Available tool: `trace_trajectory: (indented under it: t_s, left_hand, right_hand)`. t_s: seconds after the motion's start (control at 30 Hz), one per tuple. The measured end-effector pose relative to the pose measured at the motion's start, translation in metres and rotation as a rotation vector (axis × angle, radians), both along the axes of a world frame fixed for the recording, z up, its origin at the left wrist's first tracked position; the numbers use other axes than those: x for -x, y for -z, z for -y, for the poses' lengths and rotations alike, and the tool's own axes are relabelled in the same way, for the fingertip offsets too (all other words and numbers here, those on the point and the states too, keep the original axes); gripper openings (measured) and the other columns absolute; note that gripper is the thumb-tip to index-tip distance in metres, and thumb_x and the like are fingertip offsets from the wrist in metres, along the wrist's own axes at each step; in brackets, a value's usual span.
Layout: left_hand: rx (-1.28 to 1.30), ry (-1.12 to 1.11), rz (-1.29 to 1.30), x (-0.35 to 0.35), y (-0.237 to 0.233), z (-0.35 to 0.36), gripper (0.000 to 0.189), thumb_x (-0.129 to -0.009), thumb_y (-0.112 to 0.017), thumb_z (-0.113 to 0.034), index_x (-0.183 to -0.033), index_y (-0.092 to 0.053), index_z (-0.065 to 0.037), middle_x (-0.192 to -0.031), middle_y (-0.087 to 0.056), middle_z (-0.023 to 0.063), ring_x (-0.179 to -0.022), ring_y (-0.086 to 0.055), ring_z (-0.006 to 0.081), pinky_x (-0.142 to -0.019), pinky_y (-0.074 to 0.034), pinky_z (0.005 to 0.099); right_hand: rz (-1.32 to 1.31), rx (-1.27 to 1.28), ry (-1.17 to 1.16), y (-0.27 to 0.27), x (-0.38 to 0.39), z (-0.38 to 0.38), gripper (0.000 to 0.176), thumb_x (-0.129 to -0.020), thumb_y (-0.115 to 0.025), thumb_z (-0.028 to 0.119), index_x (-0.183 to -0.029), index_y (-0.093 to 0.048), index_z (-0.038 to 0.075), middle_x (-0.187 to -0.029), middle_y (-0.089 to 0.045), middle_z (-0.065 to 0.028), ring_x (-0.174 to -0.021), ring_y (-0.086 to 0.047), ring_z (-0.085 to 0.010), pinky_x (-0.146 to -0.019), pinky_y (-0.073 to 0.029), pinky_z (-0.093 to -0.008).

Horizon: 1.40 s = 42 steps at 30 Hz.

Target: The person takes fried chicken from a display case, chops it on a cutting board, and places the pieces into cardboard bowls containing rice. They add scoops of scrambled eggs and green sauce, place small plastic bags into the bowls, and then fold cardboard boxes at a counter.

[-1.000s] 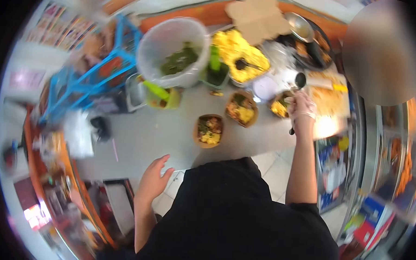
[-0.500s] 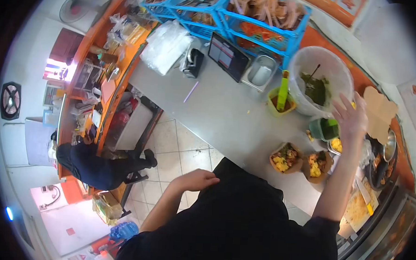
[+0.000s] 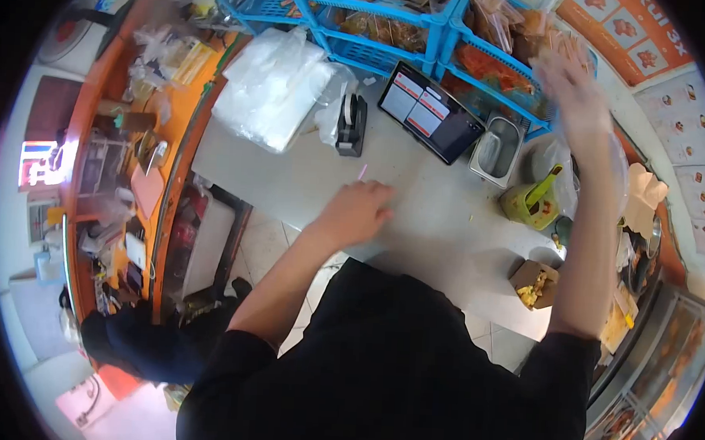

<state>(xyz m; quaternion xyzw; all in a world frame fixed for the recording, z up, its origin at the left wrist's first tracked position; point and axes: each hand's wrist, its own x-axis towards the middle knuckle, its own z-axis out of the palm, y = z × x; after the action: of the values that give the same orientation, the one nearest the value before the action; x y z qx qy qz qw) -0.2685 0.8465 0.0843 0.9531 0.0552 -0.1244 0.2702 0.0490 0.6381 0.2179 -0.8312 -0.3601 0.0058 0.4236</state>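
Observation:
My left hand (image 3: 354,214) is over the metal counter's front edge, fingers partly curled, with a purple straw (image 3: 362,172) just beyond its fingertips. Whether it holds anything is hidden. My right hand (image 3: 572,88) reaches up at the right edge of the blue crates (image 3: 496,85), which hold bagged items. It is blurred, its fingers look spread, and nothing shows in it. Below my right forearm stands a brown paper box (image 3: 532,281) of food. A green container (image 3: 528,206) with a green handle sits left of that forearm.
A tablet (image 3: 430,112) stands beside a metal tray (image 3: 497,150). A tape dispenser (image 3: 351,125) and a stack of plastic bags (image 3: 270,87) lie on the counter (image 3: 439,212). At lower left, a person in dark clothes (image 3: 146,341) is beside the orange shelves.
My right hand has moved up from the lined bucket to the crates. My left hand has come forward over the counter. The view has shifted, and my right forearm covers more of the right side.

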Motion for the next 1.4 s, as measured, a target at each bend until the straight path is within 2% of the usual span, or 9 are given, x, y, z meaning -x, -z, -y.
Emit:
trace_trajectory:
  t_s: [0.07, 0.27, 0.5, 0.77, 0.83, 0.93, 1.0, 1.2, 1.4]
  left_hand:
    - [0.155, 0.061, 0.038, 0.009, 0.004, -0.009, 0.043, -0.098, -0.061, -0.026, -0.136, -0.057, -0.006, -0.131, -0.063, 0.0199, -0.121, -0.059, 0.0399, -0.103, -0.047, 0.0468]
    - [0.373, 0.083, -0.142, 0.061, 0.017, -0.063, 0.044, -0.099, -0.060, -0.030, -0.136, -0.057, -0.005, -0.133, -0.062, 0.0203, -0.121, -0.059, 0.0392, -0.104, -0.048, 0.0469]
    - [0.310, 0.019, -0.237, 0.081, 0.051, -0.125, 0.047, -0.098, -0.062, -0.031, -0.137, -0.056, -0.006, -0.130, -0.063, 0.0205, -0.119, -0.060, 0.0407, -0.102, -0.048, 0.0483]
    - [0.346, 0.097, 0.025, 0.003, 0.014, -0.128, 0.044, -0.097, -0.064, -0.025, -0.136, -0.058, -0.004, -0.126, -0.065, 0.0202, -0.115, -0.060, 0.0403, -0.098, -0.049, 0.0471]
    - [0.385, 0.121, 0.107, -0.016, -0.003, -0.118, 0.043, -0.097, -0.065, -0.023, -0.134, -0.058, -0.003, -0.125, -0.066, 0.0199, -0.113, -0.061, 0.0400, -0.097, -0.049, 0.0463]
    - [0.435, 0.137, 0.176, -0.039, -0.026, -0.101, 0.040, -0.096, -0.066, -0.019, -0.132, -0.060, -0.002, -0.120, -0.067, 0.0190, -0.108, -0.064, 0.0362, -0.092, -0.051, 0.0426]
    - [0.605, 0.111, 0.183, -0.056, -0.040, -0.085, 0.036, -0.098, -0.065, -0.018, -0.130, -0.061, -0.002, -0.116, -0.068, 0.0139, -0.104, -0.065, 0.0256, -0.088, -0.052, 0.0376]
    - [1.060, -0.237, 0.596, -0.120, -0.088, -0.006, 0.032, -0.097, -0.069, -0.014, -0.126, -0.061, -0.004, -0.117, -0.063, 0.0081, -0.098, -0.061, 0.0154, -0.083, -0.052, 0.0316]
    - [0.504, 0.148, 0.587, -0.073, -0.050, 0.108, 0.038, -0.080, -0.084, -0.010, -0.110, -0.062, -0.004, -0.106, -0.064, 0.0081, -0.087, -0.058, 0.0134, -0.072, -0.047, 0.0288]
  right_hand:
    - [0.404, 0.612, 0.283, 0.008, -0.031, -0.065, 0.040, -0.101, -0.053, 0.035, -0.119, -0.070, 0.004, -0.103, -0.073, -0.0189, -0.102, -0.071, -0.0316, -0.089, -0.054, -0.0406]
    - [0.482, 1.232, 0.031, 0.055, -0.108, -0.135, 0.037, -0.099, -0.052, 0.035, -0.120, -0.072, 0.011, -0.112, -0.073, -0.0151, -0.105, -0.069, -0.0357, -0.093, -0.053, -0.0493]
    - [0.358, 0.681, 0.445, -0.005, -0.077, -0.127, 0.040, -0.101, -0.051, 0.045, -0.132, -0.067, 0.027, -0.124, -0.070, -0.0131, -0.116, -0.065, -0.0343, -0.097, -0.050, -0.0467]
    - [0.436, 0.514, 0.896, -0.002, -0.099, -0.091, 0.056, -0.102, -0.043, 0.053, -0.120, -0.071, 0.008, -0.116, -0.069, -0.0280, -0.112, -0.064, -0.0430, -0.096, -0.049, -0.0494]
    - [0.685, 0.129, 0.842, 0.005, -0.091, -0.080, 0.046, -0.103, -0.049, 0.038, -0.125, -0.066, 0.002, -0.124, -0.066, -0.0252, -0.111, -0.062, -0.0411, -0.098, -0.048, -0.0458]
    - [-0.471, -1.157, 0.204, -0.017, -0.082, -0.083, 0.034, -0.102, -0.058, 0.025, -0.132, -0.061, 0.010, -0.116, -0.068, -0.0110, -0.105, -0.067, -0.0261, -0.090, -0.057, -0.0458]
    - [-0.712, -1.198, 0.041, -0.016, -0.079, -0.070, 0.039, -0.103, -0.054, 0.044, -0.112, -0.065, 0.008, -0.103, -0.069, -0.0097, -0.096, -0.067, -0.0281, -0.080, -0.057, -0.0438]
    - [-0.980, -1.070, 0.137, -0.012, 0.070, -0.037, 0.041, -0.101, -0.058, 0.044, -0.121, -0.062, 0.008, -0.108, -0.069, -0.0118, -0.099, -0.069, -0.0287, -0.082, -0.057, -0.0453]
    - [-1.184, -0.994, 0.088, 0.140, 0.215, 0.071, 0.046, -0.098, -0.070, 0.025, -0.136, -0.053, 0.006, -0.118, -0.067, -0.0097, -0.101, -0.067, -0.0189, -0.080, -0.058, -0.0352]
